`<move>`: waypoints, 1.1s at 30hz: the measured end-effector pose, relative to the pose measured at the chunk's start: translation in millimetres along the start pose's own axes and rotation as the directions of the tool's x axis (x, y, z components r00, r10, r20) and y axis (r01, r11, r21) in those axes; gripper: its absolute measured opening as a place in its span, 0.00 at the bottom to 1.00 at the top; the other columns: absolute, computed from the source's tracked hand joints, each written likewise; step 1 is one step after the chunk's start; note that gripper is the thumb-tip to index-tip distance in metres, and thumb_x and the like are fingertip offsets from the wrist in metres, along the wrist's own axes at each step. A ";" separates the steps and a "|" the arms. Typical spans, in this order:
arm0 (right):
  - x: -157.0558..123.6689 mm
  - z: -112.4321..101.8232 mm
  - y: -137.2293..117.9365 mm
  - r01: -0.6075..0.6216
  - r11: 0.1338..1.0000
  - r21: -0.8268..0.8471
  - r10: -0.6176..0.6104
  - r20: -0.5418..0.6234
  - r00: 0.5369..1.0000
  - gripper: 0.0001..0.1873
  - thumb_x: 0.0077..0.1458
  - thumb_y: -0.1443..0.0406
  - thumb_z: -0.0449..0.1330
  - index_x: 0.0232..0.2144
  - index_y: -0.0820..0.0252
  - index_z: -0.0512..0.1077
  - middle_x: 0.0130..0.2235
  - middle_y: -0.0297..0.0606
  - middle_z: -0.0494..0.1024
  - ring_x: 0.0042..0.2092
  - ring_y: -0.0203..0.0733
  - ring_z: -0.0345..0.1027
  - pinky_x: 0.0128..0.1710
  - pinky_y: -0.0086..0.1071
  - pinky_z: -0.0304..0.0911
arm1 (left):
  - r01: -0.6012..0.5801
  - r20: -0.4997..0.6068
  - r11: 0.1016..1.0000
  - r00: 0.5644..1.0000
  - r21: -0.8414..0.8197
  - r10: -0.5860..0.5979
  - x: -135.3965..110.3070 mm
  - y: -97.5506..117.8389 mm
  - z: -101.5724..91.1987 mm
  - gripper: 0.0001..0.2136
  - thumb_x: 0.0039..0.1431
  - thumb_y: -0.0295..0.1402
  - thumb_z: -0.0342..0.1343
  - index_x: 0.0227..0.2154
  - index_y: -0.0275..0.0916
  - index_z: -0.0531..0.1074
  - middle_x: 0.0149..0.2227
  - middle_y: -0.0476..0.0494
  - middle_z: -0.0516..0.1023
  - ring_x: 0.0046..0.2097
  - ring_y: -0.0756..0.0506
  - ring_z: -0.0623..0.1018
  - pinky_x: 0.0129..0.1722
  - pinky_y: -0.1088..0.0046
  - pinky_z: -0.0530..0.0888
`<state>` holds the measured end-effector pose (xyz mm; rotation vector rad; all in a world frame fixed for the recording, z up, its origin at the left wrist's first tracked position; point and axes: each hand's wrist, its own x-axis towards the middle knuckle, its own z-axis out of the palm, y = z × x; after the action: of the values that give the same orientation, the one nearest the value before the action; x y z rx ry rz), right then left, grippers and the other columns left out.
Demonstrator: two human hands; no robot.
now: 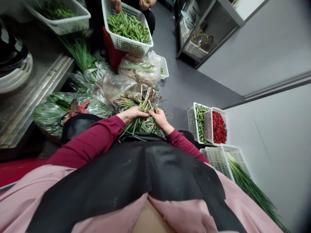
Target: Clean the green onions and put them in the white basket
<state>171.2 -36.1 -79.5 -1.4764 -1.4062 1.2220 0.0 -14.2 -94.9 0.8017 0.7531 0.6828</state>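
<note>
My left hand (133, 114) is closed round a bunch of scallions (148, 97), their brownish root ends pointing away from me and the green leaves hanging toward my lap. Thumb and fingers of my right hand (159, 119) pinch a scallion stalk at the right side of that bunch, close to my left thumb. More scallions (123, 101) with brown ends lie just beyond my hands, beside an opened clear plastic bag (114, 84). Loose green leaves (151, 125) lie below my hands, in front of my black apron (143, 165).
A co-worker's hand (116, 5) is at a white basket of green peppers (128, 27). Bagged greens (54, 110) and red-handled shears (77, 109) lie left. At right stand baskets of green peppers (200, 119), red chillies (219, 127) and long scallions (252, 187).
</note>
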 end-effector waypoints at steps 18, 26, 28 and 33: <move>-3.5 -3.4 -6.5 -0.185 0.928 0.325 0.227 -0.096 0.969 0.23 0.44 0.48 0.65 0.30 0.56 0.60 0.19 0.23 0.64 0.16 0.25 0.45 0.15 0.26 0.40 | -0.167 -0.095 0.918 0.972 0.361 0.214 -2.8 -4.7 13.2 0.25 0.31 0.37 0.71 0.37 0.33 0.75 0.34 0.45 0.79 0.37 0.43 0.76 0.42 0.66 0.71; -2.4 -3.2 -9.9 -0.120 0.984 0.133 0.115 0.040 0.992 0.21 0.45 0.49 0.65 0.25 0.60 0.65 0.20 0.28 0.66 0.21 0.28 0.52 0.20 0.26 0.47 | -0.099 -0.105 0.970 0.987 0.220 0.124 -3.1 -3.3 9.4 0.19 0.33 0.32 0.69 0.32 0.33 0.74 0.28 0.47 0.77 0.28 0.49 0.72 0.32 0.70 0.69; -3.4 -6.1 -7.6 -0.058 0.996 0.069 0.051 0.100 0.994 0.20 0.45 0.51 0.65 0.23 0.61 0.66 0.20 0.29 0.67 0.23 0.29 0.55 0.22 0.25 0.50 | -0.089 -0.083 0.978 0.991 0.190 0.106 -5.1 -0.1 9.0 0.17 0.33 0.31 0.69 0.30 0.33 0.74 0.27 0.48 0.76 0.27 0.49 0.71 0.30 0.71 0.69; -5.9 -18.3 -5.2 -0.125 0.977 0.174 0.107 0.107 0.989 0.16 0.46 0.57 0.65 0.21 0.60 0.64 0.17 0.25 0.60 0.19 0.26 0.47 0.18 0.25 0.43 | -0.028 -0.052 0.988 0.998 0.153 0.036 -8.2 7.4 5.0 0.15 0.33 0.30 0.70 0.26 0.33 0.74 0.23 0.49 0.73 0.24 0.51 0.70 0.25 0.73 0.67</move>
<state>187.7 -39.6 -68.9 -1.4053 -1.2486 1.4715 -2.3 -18.5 -83.9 0.9385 0.8510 0.6839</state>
